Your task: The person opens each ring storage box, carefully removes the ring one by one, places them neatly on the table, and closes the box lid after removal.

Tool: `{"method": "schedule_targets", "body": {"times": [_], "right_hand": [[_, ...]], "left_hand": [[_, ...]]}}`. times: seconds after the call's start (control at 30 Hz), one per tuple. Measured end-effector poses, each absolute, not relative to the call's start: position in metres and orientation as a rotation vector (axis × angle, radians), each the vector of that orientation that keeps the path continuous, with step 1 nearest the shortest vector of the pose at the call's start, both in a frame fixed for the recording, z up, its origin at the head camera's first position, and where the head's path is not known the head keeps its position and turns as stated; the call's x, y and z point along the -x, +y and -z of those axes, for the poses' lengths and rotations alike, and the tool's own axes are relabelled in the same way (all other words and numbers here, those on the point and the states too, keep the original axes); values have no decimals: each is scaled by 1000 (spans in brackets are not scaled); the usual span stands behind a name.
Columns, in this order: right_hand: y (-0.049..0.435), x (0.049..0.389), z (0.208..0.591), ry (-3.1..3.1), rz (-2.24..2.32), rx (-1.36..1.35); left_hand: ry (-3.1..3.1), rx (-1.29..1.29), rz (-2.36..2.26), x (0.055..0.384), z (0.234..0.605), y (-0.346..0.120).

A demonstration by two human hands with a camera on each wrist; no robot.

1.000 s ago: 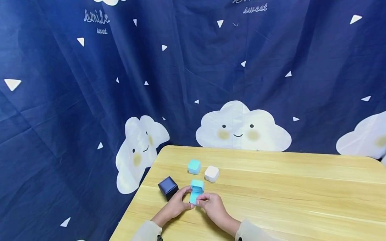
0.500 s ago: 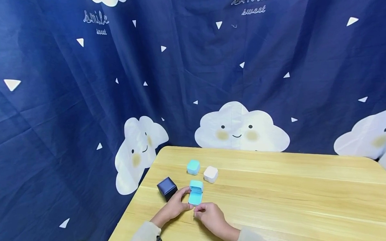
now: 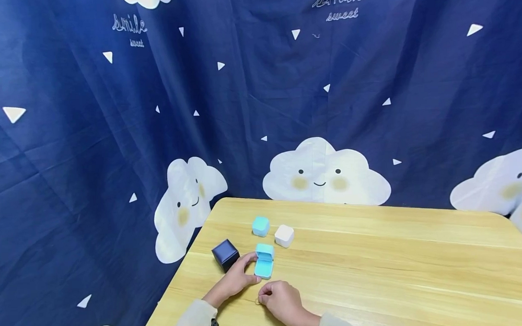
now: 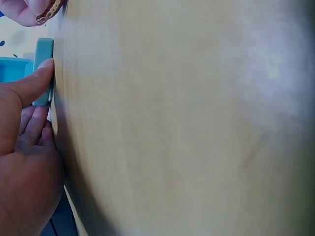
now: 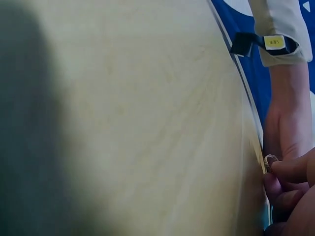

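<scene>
My left hand holds a turquoise ring box by its left side, thumb at the front edge. The box rests on the table with its lid raised, and its light blue inside shows. In the left wrist view the thumb lies against the box's base. Nearer the table's front, my right hand pinches a gold ring between thumb and fingertips, just apart from the box. The ring's patterned band shows at the top of the left wrist view, and the ring also appears in the right wrist view.
A dark blue box stands close to the left hand's outer side. Behind the ring box are a closed turquoise box and a white box. The wooden table runs right; a blue curtain hangs behind it.
My right hand has drawn back from the ring box toward the table's front, and the gold ring now shows at its fingertips. The left hand keeps holding the box.
</scene>
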State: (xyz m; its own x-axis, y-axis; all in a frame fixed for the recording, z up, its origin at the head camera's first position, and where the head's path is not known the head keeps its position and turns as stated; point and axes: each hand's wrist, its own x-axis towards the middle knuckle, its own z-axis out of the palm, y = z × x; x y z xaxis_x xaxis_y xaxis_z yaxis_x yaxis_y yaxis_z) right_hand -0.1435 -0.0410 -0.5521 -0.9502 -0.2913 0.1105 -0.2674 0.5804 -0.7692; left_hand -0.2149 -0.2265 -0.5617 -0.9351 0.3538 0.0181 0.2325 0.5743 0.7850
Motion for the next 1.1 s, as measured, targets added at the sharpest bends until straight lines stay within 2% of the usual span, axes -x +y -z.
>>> {"method": "schedule_targets", "body": {"times": [1.1], "right_hand": [[-51,145,551,2844,1289,476]], "left_hand": [[2653,-490,-1307,218,565,-226]]}}
